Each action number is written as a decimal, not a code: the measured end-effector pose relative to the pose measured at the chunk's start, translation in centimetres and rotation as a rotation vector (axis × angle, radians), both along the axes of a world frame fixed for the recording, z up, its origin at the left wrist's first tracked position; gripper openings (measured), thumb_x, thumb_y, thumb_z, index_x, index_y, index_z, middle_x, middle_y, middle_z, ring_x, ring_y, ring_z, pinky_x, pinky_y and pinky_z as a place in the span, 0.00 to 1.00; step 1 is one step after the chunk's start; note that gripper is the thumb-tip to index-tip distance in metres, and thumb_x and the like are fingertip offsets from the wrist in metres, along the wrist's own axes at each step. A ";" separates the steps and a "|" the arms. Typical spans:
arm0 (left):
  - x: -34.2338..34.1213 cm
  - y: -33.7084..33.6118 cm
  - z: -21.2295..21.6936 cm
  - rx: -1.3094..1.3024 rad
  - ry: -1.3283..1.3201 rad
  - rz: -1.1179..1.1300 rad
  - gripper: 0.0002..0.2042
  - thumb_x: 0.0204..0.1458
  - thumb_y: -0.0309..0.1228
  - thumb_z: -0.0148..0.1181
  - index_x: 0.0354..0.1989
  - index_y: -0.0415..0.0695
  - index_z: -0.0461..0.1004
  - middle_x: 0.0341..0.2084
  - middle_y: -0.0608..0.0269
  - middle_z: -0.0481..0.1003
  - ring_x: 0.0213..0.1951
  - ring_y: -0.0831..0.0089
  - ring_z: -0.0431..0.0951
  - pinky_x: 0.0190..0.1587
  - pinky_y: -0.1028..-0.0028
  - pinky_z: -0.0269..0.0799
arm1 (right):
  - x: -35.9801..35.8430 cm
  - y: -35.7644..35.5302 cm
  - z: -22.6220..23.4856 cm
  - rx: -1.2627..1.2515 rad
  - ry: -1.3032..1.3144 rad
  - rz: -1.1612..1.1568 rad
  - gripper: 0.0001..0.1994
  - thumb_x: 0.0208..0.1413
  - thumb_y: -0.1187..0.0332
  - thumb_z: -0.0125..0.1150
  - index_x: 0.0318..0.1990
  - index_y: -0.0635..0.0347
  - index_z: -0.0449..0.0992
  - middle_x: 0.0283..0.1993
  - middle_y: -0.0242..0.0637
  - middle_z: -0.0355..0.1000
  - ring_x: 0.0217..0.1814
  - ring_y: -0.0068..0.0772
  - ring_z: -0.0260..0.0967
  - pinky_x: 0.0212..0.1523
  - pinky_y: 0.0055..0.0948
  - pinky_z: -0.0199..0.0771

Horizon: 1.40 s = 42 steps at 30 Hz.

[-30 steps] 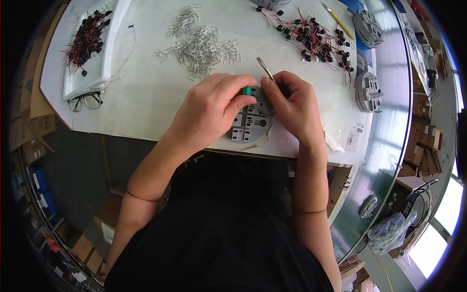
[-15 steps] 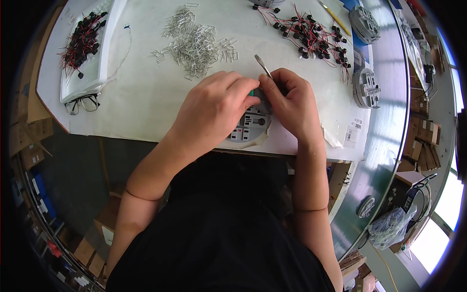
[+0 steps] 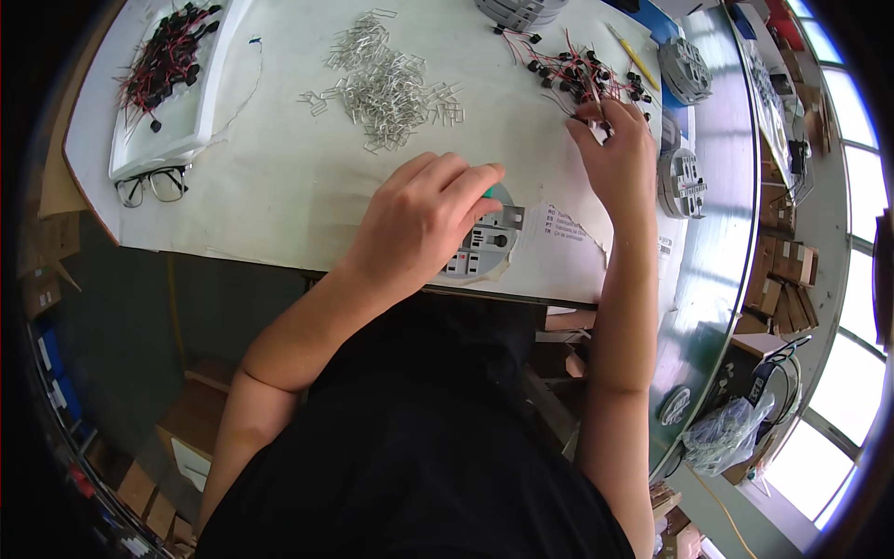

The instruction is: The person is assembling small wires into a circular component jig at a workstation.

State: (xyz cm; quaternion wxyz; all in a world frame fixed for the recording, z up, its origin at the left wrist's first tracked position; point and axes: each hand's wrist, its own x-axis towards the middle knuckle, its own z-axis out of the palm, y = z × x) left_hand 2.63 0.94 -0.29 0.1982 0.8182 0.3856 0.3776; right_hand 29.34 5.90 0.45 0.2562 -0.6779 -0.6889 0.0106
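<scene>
My left hand [image 3: 410, 224] is closed in a pinch over a round grey plastic part [image 3: 484, 244] near the table's front edge. A small green piece [image 3: 489, 193] shows between its thumb and fingertips; most of it is hidden. The part has white and black fittings and one small red spot. My right hand [image 3: 622, 163] reaches over the near side of a pile of small black round components with red and black wires [image 3: 579, 73]. Its fingers are closed round a slim silver metal tool [image 3: 596, 90], of which little shows.
Bent metal wire pieces [image 3: 386, 93] lie heaped at the back middle. At left, a white tray [image 3: 200, 93] holds more wired components, with glasses [image 3: 154, 186] before it. A yellow pen-like tool [image 3: 633, 58] and round grey parts [image 3: 684, 182] lie at right.
My right hand has moved away from the round grey part, right and farther back to the wired components. My left hand stays over the part, which now shows more of its right side.
</scene>
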 end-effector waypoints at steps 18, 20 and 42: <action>-1.3 0.2 3.9 -0.207 -0.206 -0.216 0.13 0.54 0.26 0.77 0.47 0.41 0.85 0.37 0.57 0.84 0.37 0.62 0.84 0.43 0.66 0.80 | -5.6 -10.3 3.7 -0.388 1.237 0.209 0.10 0.72 0.70 0.63 0.52 0.71 0.78 0.35 0.44 0.82 0.20 0.14 0.62 0.20 0.16 0.60; -1.2 0.0 3.8 -0.223 -0.253 -0.203 0.11 0.54 0.25 0.76 0.45 0.40 0.85 0.33 0.58 0.83 0.34 0.64 0.83 0.42 0.67 0.79 | -6.2 -10.5 3.5 -0.340 1.247 0.193 0.09 0.72 0.72 0.62 0.52 0.71 0.79 0.35 0.44 0.81 0.19 0.15 0.62 0.19 0.17 0.60; -2.3 0.1 3.5 -0.526 -0.518 -0.255 0.03 0.57 0.22 0.69 0.38 0.38 0.84 0.34 0.63 0.84 0.34 0.70 0.80 0.40 0.71 0.75 | -8.1 -10.4 2.8 -0.040 0.959 0.351 0.12 0.54 0.83 0.76 0.46 0.67 0.83 0.45 0.35 0.78 0.35 0.17 0.69 0.33 0.18 0.66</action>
